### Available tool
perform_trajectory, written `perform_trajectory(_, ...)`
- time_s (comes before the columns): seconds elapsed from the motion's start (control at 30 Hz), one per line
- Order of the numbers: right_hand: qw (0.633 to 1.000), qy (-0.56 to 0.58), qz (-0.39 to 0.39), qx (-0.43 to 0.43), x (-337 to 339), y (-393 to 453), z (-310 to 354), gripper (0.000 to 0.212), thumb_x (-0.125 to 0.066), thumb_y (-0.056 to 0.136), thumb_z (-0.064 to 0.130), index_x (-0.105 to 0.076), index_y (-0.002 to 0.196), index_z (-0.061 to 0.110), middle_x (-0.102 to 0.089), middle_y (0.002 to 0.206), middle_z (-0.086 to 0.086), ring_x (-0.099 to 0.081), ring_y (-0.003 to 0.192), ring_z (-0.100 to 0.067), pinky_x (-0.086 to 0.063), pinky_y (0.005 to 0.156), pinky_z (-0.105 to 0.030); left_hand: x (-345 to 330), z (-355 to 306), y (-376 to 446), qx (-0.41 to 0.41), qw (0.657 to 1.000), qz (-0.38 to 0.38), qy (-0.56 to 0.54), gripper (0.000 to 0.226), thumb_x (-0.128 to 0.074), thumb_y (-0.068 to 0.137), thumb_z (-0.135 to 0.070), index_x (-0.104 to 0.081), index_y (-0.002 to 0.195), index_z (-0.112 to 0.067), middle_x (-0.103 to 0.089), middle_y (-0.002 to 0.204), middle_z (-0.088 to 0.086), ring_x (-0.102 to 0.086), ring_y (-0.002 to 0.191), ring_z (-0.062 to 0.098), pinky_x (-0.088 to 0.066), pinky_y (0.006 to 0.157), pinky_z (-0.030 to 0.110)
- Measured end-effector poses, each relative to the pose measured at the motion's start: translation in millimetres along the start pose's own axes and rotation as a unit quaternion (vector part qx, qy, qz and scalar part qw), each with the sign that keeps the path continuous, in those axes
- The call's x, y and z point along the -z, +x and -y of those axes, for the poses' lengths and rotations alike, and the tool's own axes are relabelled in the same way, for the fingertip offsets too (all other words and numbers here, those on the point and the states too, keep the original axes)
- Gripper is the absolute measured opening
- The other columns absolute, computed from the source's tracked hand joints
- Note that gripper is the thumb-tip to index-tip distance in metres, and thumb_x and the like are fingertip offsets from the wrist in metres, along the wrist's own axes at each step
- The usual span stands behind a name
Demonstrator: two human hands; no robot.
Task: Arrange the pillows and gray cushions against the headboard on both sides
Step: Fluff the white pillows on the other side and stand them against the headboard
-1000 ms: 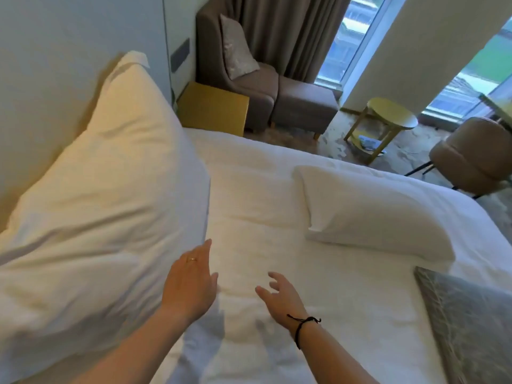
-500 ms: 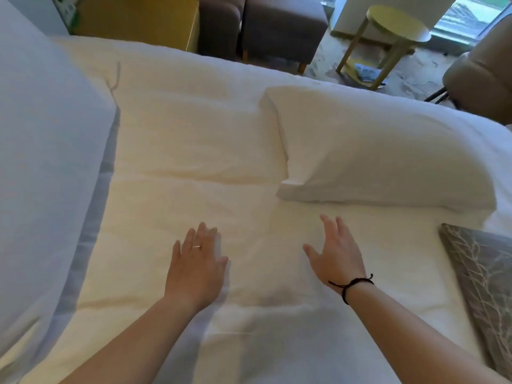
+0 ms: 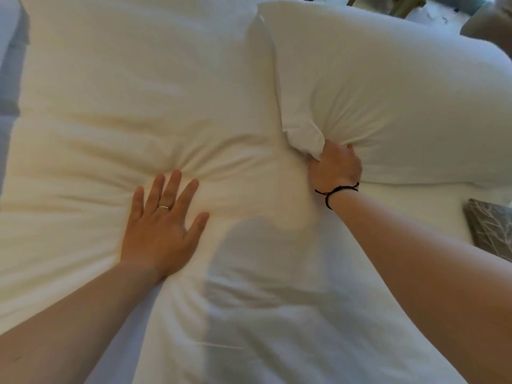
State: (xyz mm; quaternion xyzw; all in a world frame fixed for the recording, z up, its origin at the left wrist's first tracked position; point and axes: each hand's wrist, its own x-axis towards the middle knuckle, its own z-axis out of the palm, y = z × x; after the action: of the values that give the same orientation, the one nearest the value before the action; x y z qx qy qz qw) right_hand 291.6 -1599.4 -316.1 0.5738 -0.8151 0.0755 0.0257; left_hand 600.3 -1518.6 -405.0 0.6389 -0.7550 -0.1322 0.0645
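A large white pillow point(image 3: 388, 92) lies flat on the white duvet point(image 3: 138, 106) at the upper right. My right hand point(image 3: 335, 167), with a black cord at the wrist, grips the pillow's near left corner, bunching the cloth. My left hand point(image 3: 160, 228) lies flat with spread fingers, pressing into the duvet left of centre. A gray patterned cushion point(image 3: 490, 225) shows its corner at the right edge, apart from both hands. A sliver of another white pillow point(image 3: 7, 29) sits at the far left edge.
At the top right, past the bed's far edge, I see a strip of patterned floor point(image 3: 432, 12), a wooden table leg point(image 3: 401, 5) and part of a brown chair point(image 3: 487, 20).
I have leaned forward over the bed. My right hand reached to the pillow and closed on its corner. My left hand moved forward and now presses into the duvet.
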Motion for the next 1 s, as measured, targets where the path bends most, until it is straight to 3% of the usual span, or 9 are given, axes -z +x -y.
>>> perform_trajectory(0.07,0.997,0.045,0.042,-0.046,9.8,4.9,1.7,0.019,-0.055,0.088,0.030,-0.067,0.087,0.015,-0.068,0.084,-0.009,-0.054,0.075,-0.029,-0.039,0.063,-0.032,0.9,0.6,0.0,-0.001,1.000,0.006,-0.006,0.066,-0.012,0.093,-0.071,0.002,0.153,-0.046,0.006,0.164,-0.012,0.012,0.150,0.011,0.010,0.119,0.041)
perform_trajectory(0.23,0.966,0.183,0.108,-0.149,40.1,0.7,3.4,0.019,-0.064,0.078,0.027,-0.059,0.063,0.016,-0.061,0.066,-0.003,-0.056,0.066,-0.027,-0.036,0.052,-0.027,14.0,5.8,4.8,0.001,0.994,0.096,-0.058,0.072,-0.011,0.087,-0.078,0.001,0.152,-0.049,0.012,0.162,-0.017,0.016,0.149,0.008,0.011,0.120,0.040)
perform_trajectory(0.37,0.968,0.168,0.148,-0.115,75.1,-40.8,10.0,0.019,-0.067,0.076,0.026,-0.061,0.062,0.015,-0.059,0.059,0.000,-0.054,0.062,-0.025,-0.033,0.047,-0.027,66.4,-2.2,9.6,0.024,0.958,0.191,-0.214,0.071,-0.036,0.093,-0.065,-0.016,0.155,-0.036,-0.014,0.165,-0.005,-0.015,0.150,0.019,-0.010,0.120,0.047)
perform_trajectory(0.43,0.971,0.158,0.161,-0.083,93.0,-70.6,23.0,0.014,-0.067,0.075,0.023,-0.064,0.067,0.012,-0.062,0.062,-0.004,-0.058,0.066,-0.028,-0.035,0.049,-0.028,100.2,-10.0,1.5,0.007,0.947,0.149,-0.284,0.064,-0.044,0.098,-0.053,-0.019,0.154,-0.036,-0.022,0.162,-0.005,-0.025,0.146,0.021,-0.016,0.119,0.049)
perform_trajectory(0.6,0.949,0.206,0.237,0.007,131.9,-166.7,70.0,0.016,-0.068,0.073,0.030,-0.069,0.074,0.014,-0.065,0.065,-0.005,-0.061,0.068,-0.027,-0.046,0.057,-0.038,176.6,-37.5,-7.4,-0.039,0.955,0.000,-0.293,0.066,-0.046,0.093,-0.055,-0.026,0.152,-0.034,-0.017,0.164,-0.002,-0.013,0.150,0.015,-0.014,0.121,0.039)
perform_trajectory(0.73,0.927,0.197,0.289,0.138,153.6,-263.9,99.3,0.010,-0.061,0.079,0.024,-0.064,0.074,0.017,-0.067,0.072,-0.004,-0.061,0.072,-0.028,-0.035,0.056,-0.032,207.8,-50.0,-10.3,-0.084,0.984,0.058,-0.147,0.077,-0.040,0.085,-0.069,-0.021,0.153,-0.038,-0.007,0.166,0.001,-0.003,0.152,0.024,-0.009,0.121,0.050)
perform_trajectory(0.83,0.880,0.158,0.373,0.250,166.5,-311.2,106.5,0.018,-0.056,0.081,0.018,-0.068,0.094,0.022,-0.071,0.089,-0.002,-0.063,0.086,-0.028,-0.046,0.070,-0.034,205.3,-49.2,-20.3,-0.092,0.986,0.128,-0.062,0.080,-0.033,0.082,-0.078,-0.013,0.152,-0.045,-0.003,0.166,-0.002,0.001,0.152,0.025,-0.003,0.119,0.056)
perform_trajectory(0.93,0.854,0.196,0.390,0.285,180.0,-288.2,92.6,0.044,-0.063,0.081,0.051,-0.062,0.120,0.031,-0.067,0.116,0.007,-0.057,0.108,-0.017,-0.045,0.094,-0.034,199.5,-41.3,-24.5,-0.070,0.987,0.133,-0.060,0.078,-0.033,0.083,-0.079,-0.018,0.151,-0.044,-0.012,0.165,-0.004,-0.007,0.151,0.021,-0.007,0.119,0.057)
perform_trajectory(1.0,0.881,0.226,0.309,0.279,184.2,-243.9,76.9,0.063,-0.060,0.074,0.070,-0.060,0.124,0.032,-0.063,0.124,0.010,-0.054,0.115,-0.014,-0.042,0.101,-0.034,196.7,-37.1,-19.6,-0.064,0.988,0.113,-0.080,0.077,-0.033,0.082,-0.078,-0.028,0.149,-0.040,-0.025,0.161,-0.005,-0.018,0.149,0.017,-0.015,0.118,0.055)
